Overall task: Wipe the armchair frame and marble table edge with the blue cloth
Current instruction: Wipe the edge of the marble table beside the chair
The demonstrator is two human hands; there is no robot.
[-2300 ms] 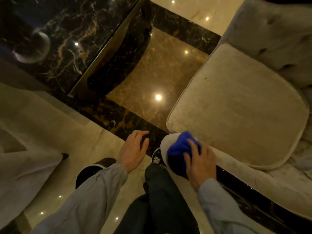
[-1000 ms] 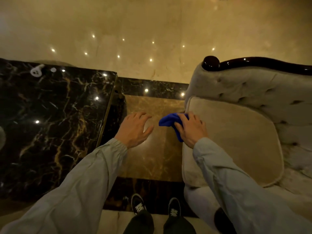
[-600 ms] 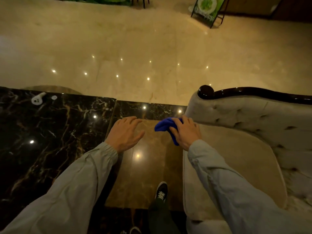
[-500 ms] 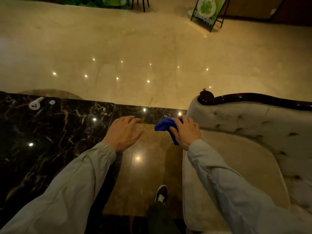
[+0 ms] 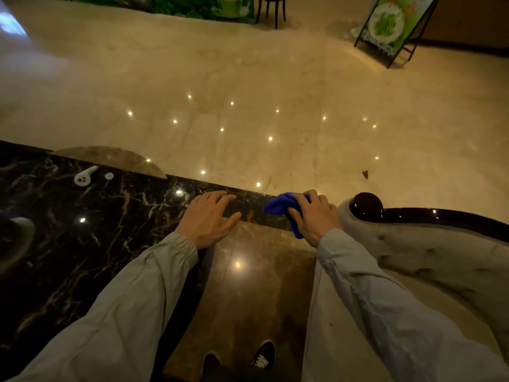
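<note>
My right hand (image 5: 314, 216) grips the bunched blue cloth (image 5: 281, 206), held in the air just left of the armchair's rounded dark wood knob (image 5: 366, 204). The glossy dark frame (image 5: 440, 219) runs right along the top of the tufted beige armchair back (image 5: 427, 257). My left hand (image 5: 210, 216) hovers with fingers spread over the right edge of the black marble table (image 5: 82, 244), holding nothing. The beige seat cushion (image 5: 325, 340) lies under my right sleeve.
A brown marble floor strip (image 5: 248, 285) separates table and armchair, with my shoes (image 5: 264, 354) at the bottom. A small white object (image 5: 84, 177) lies on the table's far part. A standing sign (image 5: 394, 26) and chair legs (image 5: 271, 9) stand across the polished floor.
The view tilted up from the seat's front corner to the armchair back. My right hand carried the cloth from the seat front up beside the frame's knob. My left hand rose alongside.
</note>
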